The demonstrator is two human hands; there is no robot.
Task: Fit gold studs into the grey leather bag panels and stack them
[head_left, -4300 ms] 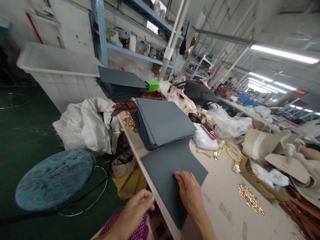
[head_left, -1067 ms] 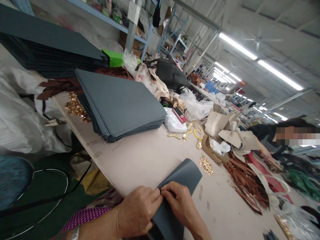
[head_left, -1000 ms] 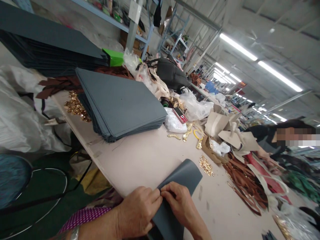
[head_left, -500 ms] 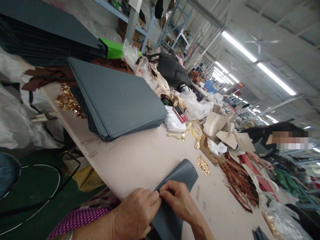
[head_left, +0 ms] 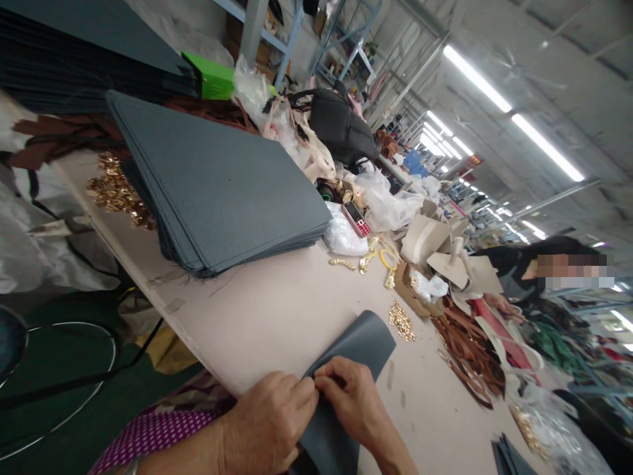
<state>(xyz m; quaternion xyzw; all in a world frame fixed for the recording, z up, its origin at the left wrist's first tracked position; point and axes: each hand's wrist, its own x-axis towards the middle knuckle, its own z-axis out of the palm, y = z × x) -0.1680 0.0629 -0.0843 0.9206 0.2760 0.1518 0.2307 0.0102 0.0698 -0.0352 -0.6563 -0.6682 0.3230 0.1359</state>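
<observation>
A dark blue-grey leather panel (head_left: 368, 336) lies curled on the table in front of me. My left hand (head_left: 277, 412) is closed on its near edge. Fingertips of my right hand (head_left: 349, 392) pinch the same panel right beside the left fingers, so the two hands touch or nearly touch. Whatever small part may sit between the fingertips is hidden. Just beyond the panel is a small pile of gold metal pieces (head_left: 401, 321). Farther left stands a thick stack of stitched blue-grey leather panels (head_left: 232, 191).
Gold hardware (head_left: 119, 191) is heaped by the table's left edge. Toward the back are a red phone (head_left: 356, 220), a plastic bag (head_left: 346, 234), a cardboard box (head_left: 413, 293) and a black backpack (head_left: 341, 125). Brown straps (head_left: 469, 349) lie to the right, near another person (head_left: 514, 270).
My view has shifted slightly, so the stack and table edge appear farther left. Both hands keep the same closed hold on the panel.
</observation>
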